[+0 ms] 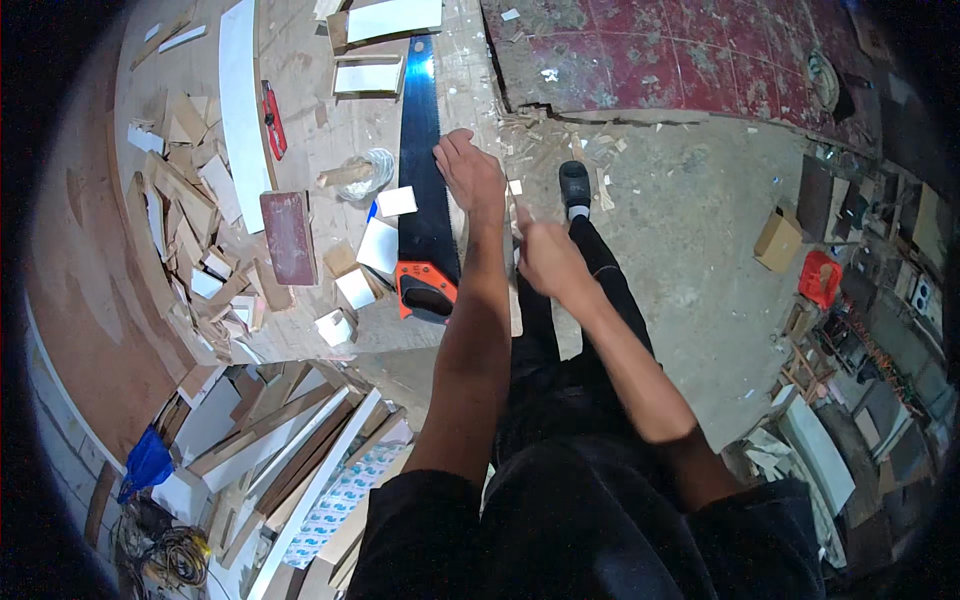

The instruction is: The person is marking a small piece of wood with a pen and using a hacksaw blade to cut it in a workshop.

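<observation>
My left hand (470, 175) rests at the bench edge on the right side of a handsaw (418, 235), fingers slightly bent over the blade's edge; what lies beneath is hidden. The saw lies flat, its orange and black handle toward me. Below and right of it, my right hand (548, 258) is closed, index finger blurred, on something I cannot make out, just past the bench edge. Left of the saw are small white-faced blocks (378, 247), a clear cup (365, 170) with a wood piece, and a brown board (288, 238).
The bench (330, 230) holds scrap wood (190, 230), red pliers (272, 120) and white strips (240, 120). Offcuts (280, 470) lie below it. My feet stand on a concrete floor (690, 250), with a red crate (820, 280), a cardboard box (775, 240) and stacked boards rightward.
</observation>
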Action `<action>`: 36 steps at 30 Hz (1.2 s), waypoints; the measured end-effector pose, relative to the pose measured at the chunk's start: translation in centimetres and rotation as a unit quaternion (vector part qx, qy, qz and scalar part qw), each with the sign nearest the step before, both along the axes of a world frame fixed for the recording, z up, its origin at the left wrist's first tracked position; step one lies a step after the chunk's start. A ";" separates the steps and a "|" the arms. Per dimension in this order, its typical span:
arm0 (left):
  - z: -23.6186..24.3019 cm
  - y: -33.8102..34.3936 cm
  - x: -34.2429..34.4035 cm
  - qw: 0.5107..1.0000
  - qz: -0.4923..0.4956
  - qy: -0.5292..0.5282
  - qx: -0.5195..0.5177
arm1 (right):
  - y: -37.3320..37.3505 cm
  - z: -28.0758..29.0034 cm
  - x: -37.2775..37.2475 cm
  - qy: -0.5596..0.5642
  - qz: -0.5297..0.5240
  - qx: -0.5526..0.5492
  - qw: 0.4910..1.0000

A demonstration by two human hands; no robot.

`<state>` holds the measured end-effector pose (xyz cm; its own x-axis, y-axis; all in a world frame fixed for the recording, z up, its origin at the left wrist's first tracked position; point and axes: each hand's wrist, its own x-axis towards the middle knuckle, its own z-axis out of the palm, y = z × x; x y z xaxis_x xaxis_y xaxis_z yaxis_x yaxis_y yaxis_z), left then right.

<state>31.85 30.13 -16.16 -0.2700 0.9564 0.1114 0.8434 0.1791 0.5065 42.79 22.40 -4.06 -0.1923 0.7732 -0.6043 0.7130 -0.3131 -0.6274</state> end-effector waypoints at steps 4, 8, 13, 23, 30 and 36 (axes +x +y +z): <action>0.8 0.4 1.7 1.000 -0.020 -0.013 0.011 | 0.9 -2.9 0.9 -0.009 -0.012 0.003 1.000; 0.6 0.1 0.7 1.000 -0.011 -0.008 0.000 | -1.5 0.1 0.6 0.017 -0.015 -0.004 1.000; 0.0 0.7 2.2 0.999 -0.022 -0.023 0.001 | 0.9 -2.6 1.5 -0.019 0.005 0.029 0.999; -0.2 -0.1 1.1 1.000 -0.004 0.019 -0.018 | 0.2 -2.0 0.4 -0.017 -0.037 0.095 0.995; 0.1 0.5 2.0 1.000 -0.012 0.013 0.000 | 1.1 -4.5 -0.2 -0.102 -0.036 0.029 0.994; 0.5 0.9 2.6 0.999 -0.019 -0.027 -0.002 | 1.0 -7.7 1.3 -0.050 -0.030 -0.006 0.998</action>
